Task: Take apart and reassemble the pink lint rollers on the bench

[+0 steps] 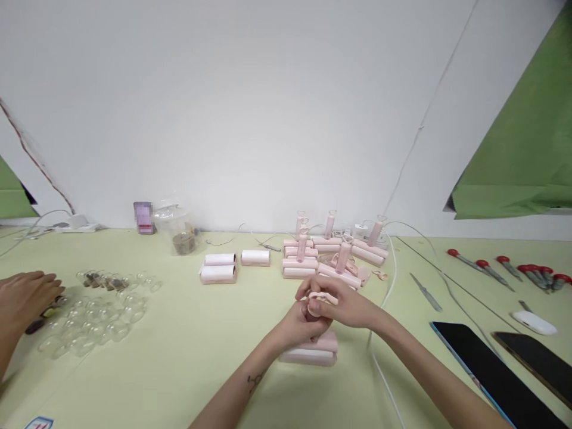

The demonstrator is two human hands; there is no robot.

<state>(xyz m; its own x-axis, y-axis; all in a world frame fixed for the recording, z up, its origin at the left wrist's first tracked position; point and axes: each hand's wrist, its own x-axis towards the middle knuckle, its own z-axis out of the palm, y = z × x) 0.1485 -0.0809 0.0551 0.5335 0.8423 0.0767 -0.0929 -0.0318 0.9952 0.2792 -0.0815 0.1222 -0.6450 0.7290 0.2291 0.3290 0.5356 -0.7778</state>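
Note:
In front of me a pink double-roll piece (pixel 308 354) rests on the table below my hands. Wrapped round a pink tube (pixel 311 314) just above it is my left hand (pixel 297 325), which hides most of the tube. My right hand (pixel 342 301) pinches a pale pink loop (pixel 324 296) at the top of the tube, fingers close against my left hand. Whether the loop is joined to the tube is hidden. Beyond my hands stand several similar pink pieces (pixel 300 268) with clear pink tubes upright on them.
White rolls (pixel 218 274) lie left of centre. Clear rounded parts (pixel 89 322) spread near another person's hand (pixel 31 298). A plastic bag (pixel 172 220) stands by the wall. At right are a knife (pixel 426 292), red-capped tools (pixel 543 274), phones (pixel 487 369) and a white cable (pixel 379 363).

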